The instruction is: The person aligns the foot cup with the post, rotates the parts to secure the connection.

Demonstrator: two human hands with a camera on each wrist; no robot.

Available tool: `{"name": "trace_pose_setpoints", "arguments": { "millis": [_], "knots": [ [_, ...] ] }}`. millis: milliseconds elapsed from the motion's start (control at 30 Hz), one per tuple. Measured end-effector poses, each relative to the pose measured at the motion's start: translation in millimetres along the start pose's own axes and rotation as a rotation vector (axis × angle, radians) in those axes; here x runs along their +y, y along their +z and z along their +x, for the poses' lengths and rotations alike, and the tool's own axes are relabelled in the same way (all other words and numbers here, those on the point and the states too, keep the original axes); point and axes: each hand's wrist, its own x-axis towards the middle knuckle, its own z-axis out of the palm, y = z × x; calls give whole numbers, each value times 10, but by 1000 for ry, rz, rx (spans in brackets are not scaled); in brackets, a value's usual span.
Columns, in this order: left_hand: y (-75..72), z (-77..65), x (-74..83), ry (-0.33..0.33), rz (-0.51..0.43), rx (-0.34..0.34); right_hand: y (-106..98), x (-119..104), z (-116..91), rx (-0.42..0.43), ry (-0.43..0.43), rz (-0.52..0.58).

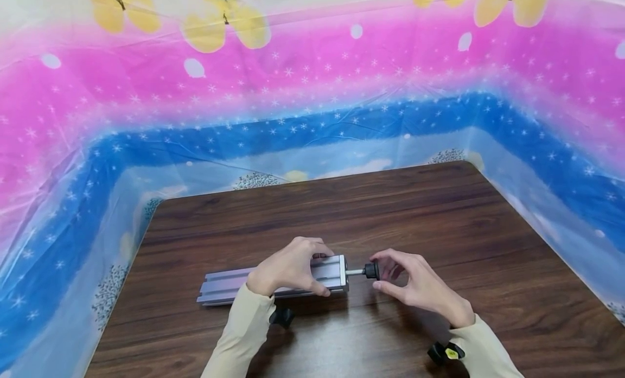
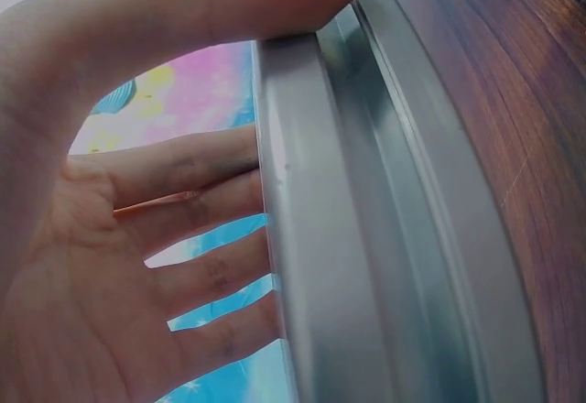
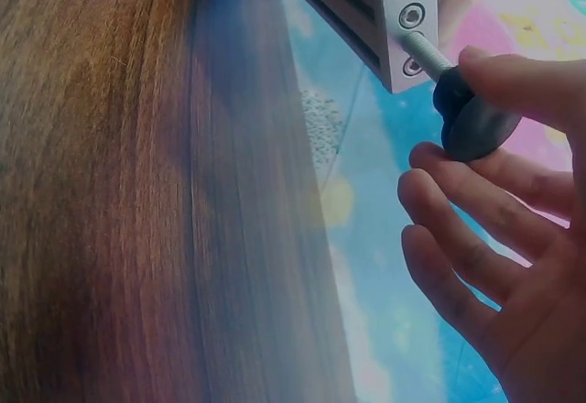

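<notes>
Rail (image 1: 227,287), silver and grooved, lies lengthwise across the near half of the brown surface (image 1: 312,215); whether it rests flat there, I cannot tell. A plate (image 3: 396,44) caps its right end, with 2 bolts (image 3: 412,16) in the face. Between the 2 bolts a threaded rod (image 1: 355,271) sticks out, and a black knob (image 1: 372,270) sits on the rod's outer end, apart from the plate.

The left hand (image 1: 292,267) grips the rail near the plate, thumb along the near side and 4 fingers at the far side. The right hand (image 1: 417,280) pinches the knob lightly between thumb and index finger; its other 3 fingers are spread and slightly bent.

Both arms wear pale sleeves (image 1: 239,334), with black devices (image 1: 282,316) by the 2 wrists. Behind the surface hangs a cloth (image 1: 312,79) in pink and blue, patterned with snowflakes and yellow shapes.
</notes>
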Motion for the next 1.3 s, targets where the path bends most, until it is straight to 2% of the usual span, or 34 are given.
{"name": "trace_pose_setpoints", "arguments": {
  "millis": [533, 733, 1067, 1167, 1300],
  "knots": [
    [13, 28, 41, -30, 12, -9, -15, 40, 17, -46, 150, -9],
    [23, 41, 70, -58, 38, -5, -15, 55, 33, -63, 174, 5],
    [55, 56, 74, -75, 37, -11, -14, 89, 43, -83, 228, -40],
    [65, 63, 67, -67, 30, -12, -24, 79, 16, -76, 220, -27],
    [65, 66, 56, -60, 34, -4, -36, 58, -10, -59, 139, -8]
  ]
}}
